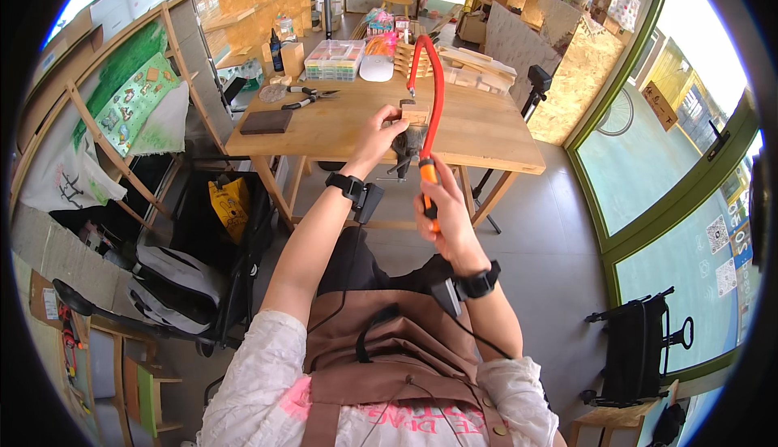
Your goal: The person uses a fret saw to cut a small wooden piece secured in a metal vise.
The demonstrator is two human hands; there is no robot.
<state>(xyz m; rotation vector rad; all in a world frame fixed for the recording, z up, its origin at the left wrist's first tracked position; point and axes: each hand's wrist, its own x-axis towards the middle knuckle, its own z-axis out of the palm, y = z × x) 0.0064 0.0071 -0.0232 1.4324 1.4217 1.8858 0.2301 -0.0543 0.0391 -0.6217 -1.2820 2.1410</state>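
My right hand (447, 207) is closed around the orange and black handle of a coping saw (436, 91) with a red bowed frame. The frame arches up and away over the table edge; its thin blade is too fine to make out. A small wood block (416, 114) with marked lines sits in a dark metal bench vise (406, 146) clamped to the table's near edge. The fingers of my left hand (384, 134) rest against the block's left side and the vise, steadying neither visibly off its place.
The wooden table (340, 103) carries pliers (307, 97), a dark wood board (266, 122), a clear compartment box (333, 60), a white computer mouse (376, 67) and a blue bottle (276, 52). Wood strips (477, 64) lie at the back right. A black folding wagon (213, 252) stands left.
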